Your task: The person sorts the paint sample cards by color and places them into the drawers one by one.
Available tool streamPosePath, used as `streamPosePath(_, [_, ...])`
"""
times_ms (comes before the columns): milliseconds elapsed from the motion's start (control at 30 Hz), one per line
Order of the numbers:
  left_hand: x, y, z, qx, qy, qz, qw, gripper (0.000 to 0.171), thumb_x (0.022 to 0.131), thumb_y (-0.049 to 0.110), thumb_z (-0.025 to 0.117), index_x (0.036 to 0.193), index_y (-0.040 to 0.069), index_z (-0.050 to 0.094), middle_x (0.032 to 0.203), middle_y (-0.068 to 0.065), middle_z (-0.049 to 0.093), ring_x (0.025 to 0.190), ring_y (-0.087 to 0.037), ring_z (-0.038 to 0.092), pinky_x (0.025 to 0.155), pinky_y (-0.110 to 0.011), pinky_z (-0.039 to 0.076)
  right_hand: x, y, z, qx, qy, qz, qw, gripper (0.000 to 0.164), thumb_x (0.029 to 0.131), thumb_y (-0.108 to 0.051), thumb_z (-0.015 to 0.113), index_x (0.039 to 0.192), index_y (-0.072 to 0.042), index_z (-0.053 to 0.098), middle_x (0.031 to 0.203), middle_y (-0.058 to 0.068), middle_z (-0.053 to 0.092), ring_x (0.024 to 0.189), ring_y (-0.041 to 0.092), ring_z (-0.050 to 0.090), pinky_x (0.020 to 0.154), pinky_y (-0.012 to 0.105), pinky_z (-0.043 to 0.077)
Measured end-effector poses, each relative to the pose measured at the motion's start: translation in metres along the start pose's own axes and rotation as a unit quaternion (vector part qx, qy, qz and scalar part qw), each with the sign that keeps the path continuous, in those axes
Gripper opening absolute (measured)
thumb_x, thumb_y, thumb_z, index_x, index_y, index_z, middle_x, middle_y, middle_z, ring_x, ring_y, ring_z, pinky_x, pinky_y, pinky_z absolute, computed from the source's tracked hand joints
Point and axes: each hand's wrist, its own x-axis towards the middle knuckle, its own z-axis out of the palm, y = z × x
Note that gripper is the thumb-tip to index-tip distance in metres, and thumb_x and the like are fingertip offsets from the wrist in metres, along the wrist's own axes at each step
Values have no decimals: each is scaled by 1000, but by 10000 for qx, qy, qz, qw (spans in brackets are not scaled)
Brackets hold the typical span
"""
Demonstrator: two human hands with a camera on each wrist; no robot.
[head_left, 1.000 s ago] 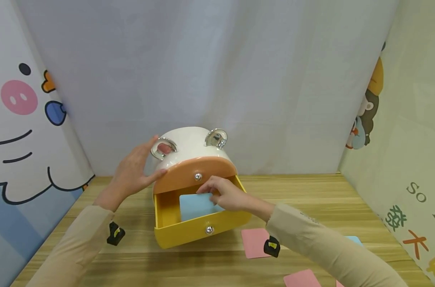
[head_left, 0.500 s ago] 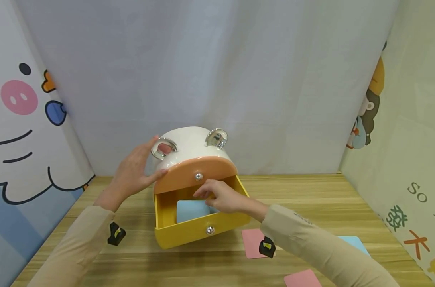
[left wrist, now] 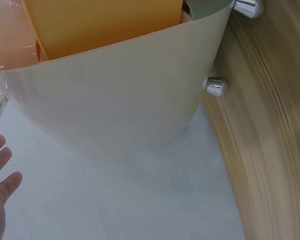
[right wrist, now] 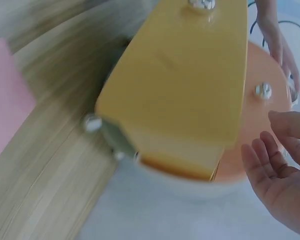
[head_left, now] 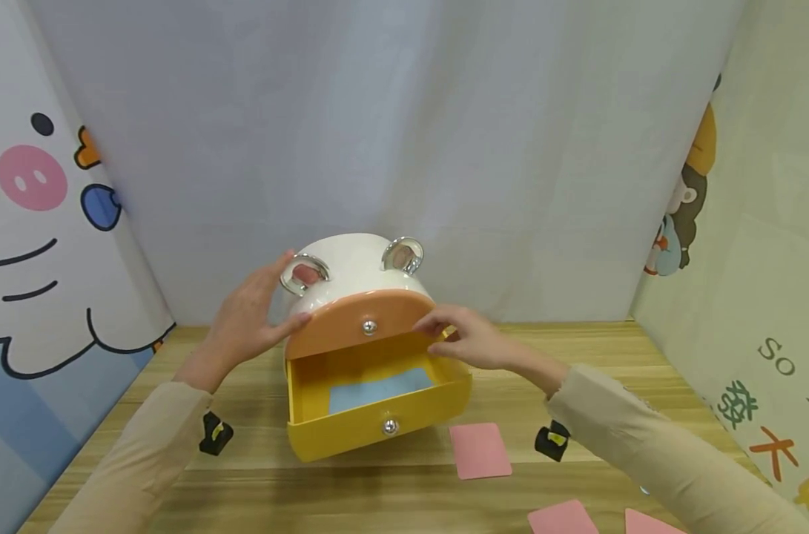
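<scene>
A white box (head_left: pixel 354 256) with silver ear-like loops stands on the table, its orange upper drawer (head_left: pixel 340 326) closed and its yellow lower drawer (head_left: pixel 337 435) pulled out. Inside the yellow drawer lies a blue card (head_left: pixel 380 389); the front panel hides its near edge. My left hand (head_left: pixel 247 315) rests against the box's left side, thumb near the orange front and fingers by the left loop. Over the drawer's right edge hovers my right hand (head_left: pixel 467 337), holding nothing, its fingers loosely bent. The right wrist view also shows this hand (right wrist: pixel 285 180) with nothing in it.
Pink cards lie on the wooden table (head_left: pixel 257 482): one (head_left: pixel 480 451) right of the drawer, another (head_left: pixel 564 518) at the front, a third (head_left: pixel 647 521) at the lower edge. A sliver of blue (head_left: pixel 644 489) shows beside the right sleeve. A pale curtain (head_left: pixel 511 185) hangs behind.
My right hand let go of the blue card, which sank and now lies in the yellow drawer. That hand then moved up and right. My left hand stayed on the box.
</scene>
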Motion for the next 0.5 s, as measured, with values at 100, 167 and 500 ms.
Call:
streamPosePath(100, [1, 0, 0, -10, -2, -2, 10000, 84, 80, 48, 62, 144, 10, 24, 128, -23, 47, 113, -38, 46, 86, -56, 42, -22, 12, -18, -60, 74, 291, 9995, 27, 83, 2, 60, 109, 6, 58, 103, 17, 58, 92, 30, 54, 75, 31, 52])
streamPosePath(167, [1, 0, 0, -15, -4, 3, 10000, 84, 79, 48, 63, 144, 10, 24, 128, -23, 47, 113, -38, 46, 85, -56, 42, -40, 24, -30, -79, 116, 448, 9989, 27, 84, 1, 59, 110, 6, 57, 104, 18, 58, 92, 25, 55, 76, 32, 51])
streamPosePath(500, [1, 0, -1, -6, -48, -15, 10000, 85, 79, 48, 62, 144, 9, 24, 129, -23, 47, 112, -38, 46, 85, -56, 42, -143, 81, -69, -368, 384, 1193, 9914, 38, 82, -6, 64, 116, 9, 52, 103, 14, 55, 88, -3, 47, 70, 24, 50])
